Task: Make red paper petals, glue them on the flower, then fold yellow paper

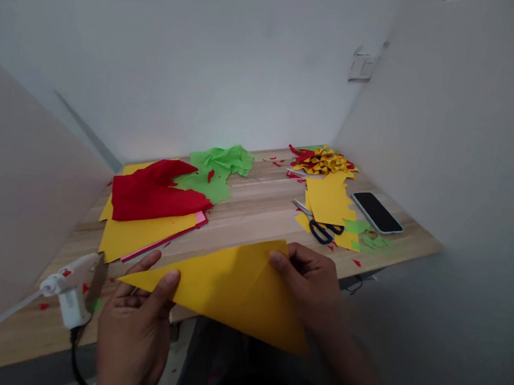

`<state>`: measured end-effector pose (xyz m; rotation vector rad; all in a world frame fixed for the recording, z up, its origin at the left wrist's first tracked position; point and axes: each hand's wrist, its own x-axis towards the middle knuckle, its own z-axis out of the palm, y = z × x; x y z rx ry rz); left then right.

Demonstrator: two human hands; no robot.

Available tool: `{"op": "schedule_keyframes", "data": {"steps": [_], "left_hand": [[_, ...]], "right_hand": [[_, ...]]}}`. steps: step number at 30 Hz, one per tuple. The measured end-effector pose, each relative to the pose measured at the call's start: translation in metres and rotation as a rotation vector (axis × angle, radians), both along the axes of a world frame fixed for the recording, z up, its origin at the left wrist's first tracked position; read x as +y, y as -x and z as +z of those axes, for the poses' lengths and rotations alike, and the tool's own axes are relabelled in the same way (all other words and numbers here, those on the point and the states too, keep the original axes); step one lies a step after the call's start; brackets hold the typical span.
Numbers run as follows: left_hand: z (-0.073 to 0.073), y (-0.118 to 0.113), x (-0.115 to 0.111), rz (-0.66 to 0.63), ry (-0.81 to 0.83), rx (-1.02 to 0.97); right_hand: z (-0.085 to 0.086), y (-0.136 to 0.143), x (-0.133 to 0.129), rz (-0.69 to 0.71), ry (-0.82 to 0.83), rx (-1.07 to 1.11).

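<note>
Left hand [135, 327] pinching near the point, right hand [318, 284] pinching the wide end, I've got this yellow sheet [231, 289] over the table [261, 196]'s near edge, probably light, bendy and crease-prone, so edges only imo.

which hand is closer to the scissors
Right. The right hand is just on the near side of the scissors; the left hand is farther away, well to their left.
</note>
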<state>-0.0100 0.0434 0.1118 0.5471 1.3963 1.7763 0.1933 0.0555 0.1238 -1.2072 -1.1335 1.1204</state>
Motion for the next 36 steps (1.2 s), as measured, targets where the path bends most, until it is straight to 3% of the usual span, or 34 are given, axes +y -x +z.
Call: {"op": "schedule_keyframes", "data": {"steps": [8, 13, 15, 21, 25, 28, 30, 31, 33, 36], "left_hand": [[-0.003, -0.006, 0.004, -0.101, -0.034, -0.034], [-0.014, -0.016, 0.0, -0.429, 0.078, -0.105], [-0.019, -0.022, -0.001, -0.49, 0.122, -0.095], [-0.032, -0.029, 0.005, -0.44, 0.173, 0.017], [-0.048, -0.029, 0.022, -0.448, 0.16, 0.114], [-0.066, -0.024, 0.034, -0.299, 0.103, 0.434], [-0.079, -0.02, 0.033, -0.154, 0.022, 0.847], [-0.086, -0.02, 0.03, -0.158, -0.033, 1.064], [-0.099, -0.022, 0.019, -0.358, -0.153, 1.42], [-0.115, -0.031, 0.005, -0.695, -0.197, 1.735]], "right_hand": [[-0.017, -0.01, 0.003, -0.081, 0.008, -0.036], [-0.028, -0.006, 0.01, -0.081, 0.049, 0.031], [-0.03, -0.005, 0.012, -0.078, 0.052, 0.038], [-0.039, -0.006, 0.015, -0.087, 0.055, 0.008], [-0.063, -0.007, 0.03, -0.14, -0.009, -0.165], [-0.087, -0.01, 0.054, -0.15, -0.033, -0.461], [-0.101, -0.013, 0.071, -0.13, -0.023, -0.587], [-0.107, -0.015, 0.078, -0.116, -0.014, -0.629], [-0.114, -0.017, 0.088, -0.094, 0.004, -0.707], [-0.117, -0.018, 0.095, -0.063, 0.047, -0.866]]}}
